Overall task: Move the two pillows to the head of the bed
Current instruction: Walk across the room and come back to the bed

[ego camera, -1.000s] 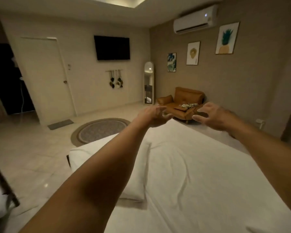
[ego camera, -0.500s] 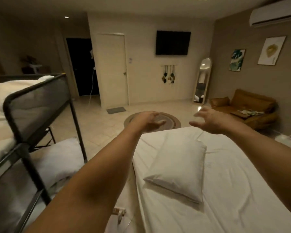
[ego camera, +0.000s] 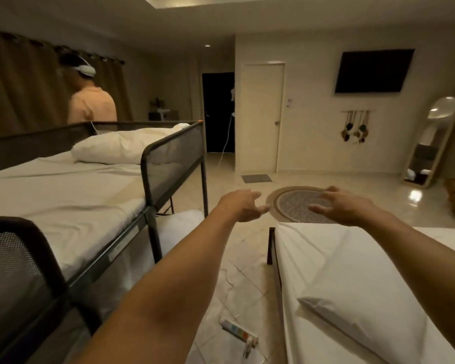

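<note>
Not yet started: both hands are empty.
Left hand point(ego camera: 243, 206) and right hand point(ego camera: 344, 204) reach forward with fingers spread, holding nothing; one pillow point(ego camera: 363, 292) lies on the bed point(ego camera: 305, 248) below the right arm, the second I cannot see.

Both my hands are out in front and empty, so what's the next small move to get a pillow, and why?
Probably lower both hands onto the pillow on the bed at lower right. The left hand and right hand hover open over the floor, holding nothing, and that pillow is the nearest one.
</note>
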`<state>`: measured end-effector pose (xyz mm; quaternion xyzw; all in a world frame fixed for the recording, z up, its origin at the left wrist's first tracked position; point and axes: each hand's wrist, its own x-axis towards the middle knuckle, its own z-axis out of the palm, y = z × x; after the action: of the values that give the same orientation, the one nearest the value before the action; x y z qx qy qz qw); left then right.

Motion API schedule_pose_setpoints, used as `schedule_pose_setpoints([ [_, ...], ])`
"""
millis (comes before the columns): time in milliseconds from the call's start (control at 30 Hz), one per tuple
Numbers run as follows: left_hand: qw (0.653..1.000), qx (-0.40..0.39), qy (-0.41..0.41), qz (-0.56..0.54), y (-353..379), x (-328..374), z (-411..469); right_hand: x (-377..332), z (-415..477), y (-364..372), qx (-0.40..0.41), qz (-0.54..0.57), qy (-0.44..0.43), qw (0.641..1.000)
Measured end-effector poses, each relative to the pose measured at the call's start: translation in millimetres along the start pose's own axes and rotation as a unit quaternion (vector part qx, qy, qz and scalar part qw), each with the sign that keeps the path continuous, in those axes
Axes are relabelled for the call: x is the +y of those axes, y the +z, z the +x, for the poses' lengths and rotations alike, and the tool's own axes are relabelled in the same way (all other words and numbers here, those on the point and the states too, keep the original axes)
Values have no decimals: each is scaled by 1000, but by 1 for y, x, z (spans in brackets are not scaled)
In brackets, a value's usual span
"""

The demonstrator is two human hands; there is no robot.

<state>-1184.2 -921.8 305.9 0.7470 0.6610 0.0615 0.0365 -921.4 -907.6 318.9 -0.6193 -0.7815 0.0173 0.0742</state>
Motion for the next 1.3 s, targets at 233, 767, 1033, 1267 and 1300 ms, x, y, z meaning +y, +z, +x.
schedule_pose_setpoints([
  [233, 1000, 6, 2, 15, 2, -19, 56, -10, 67, 23, -18, 16, -27, 999],
  [767, 1000, -9, -4, 26, 14, -60, 306, 46, 309, 61, -46, 19, -31, 998],
  [1033, 999, -18, -4, 27, 19, -93, 390, 50, 396, 80, -56, 12, -42, 997],
  [1267, 1000, 3, -4, 11, 16, -134, 486, 38, 495, 87, -64, -2, -36, 997],
  [1300, 1000, 5, -4, 8, 15, -142, 500, 34, 512, 86, -64, -2, -35, 997],
])
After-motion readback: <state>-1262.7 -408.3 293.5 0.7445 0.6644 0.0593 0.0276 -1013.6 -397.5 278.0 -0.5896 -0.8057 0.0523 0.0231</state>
